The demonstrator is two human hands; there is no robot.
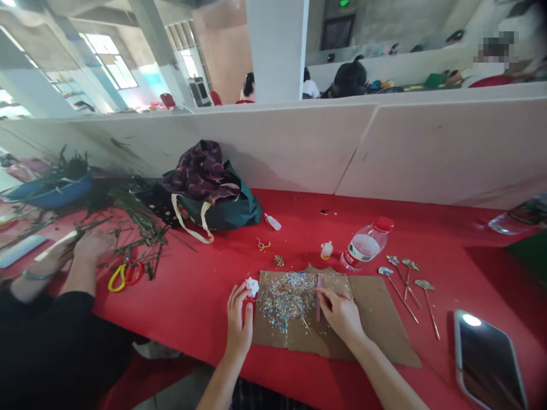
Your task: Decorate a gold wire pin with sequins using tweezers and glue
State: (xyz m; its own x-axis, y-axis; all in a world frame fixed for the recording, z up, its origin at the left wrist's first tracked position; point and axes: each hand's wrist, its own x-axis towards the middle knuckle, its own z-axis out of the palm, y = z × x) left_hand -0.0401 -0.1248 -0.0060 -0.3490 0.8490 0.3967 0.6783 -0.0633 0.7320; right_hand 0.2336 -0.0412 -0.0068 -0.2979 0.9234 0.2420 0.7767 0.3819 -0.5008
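Observation:
My left hand [239, 320] rests at the left edge of a brown cardboard sheet [376, 319], its fingertips pinched on a small white lump [252, 286]. My right hand [341, 312] lies on the cardboard, closed round a thin pink stick [318, 299] held upright. Between the hands spreads a pile of multicoloured glitter [289, 299], with a thin wooden stick [306, 326] lying at its near edge.
Three glittered sticks [405, 285] lie right of the cardboard, a plastic water bottle [366, 244] and a small glue bottle [326, 250] behind it. A phone [487, 359] lies front right. A bag [213, 199] stands at the back. Another person's hands [81, 250] work among green stems by scissors [125, 274].

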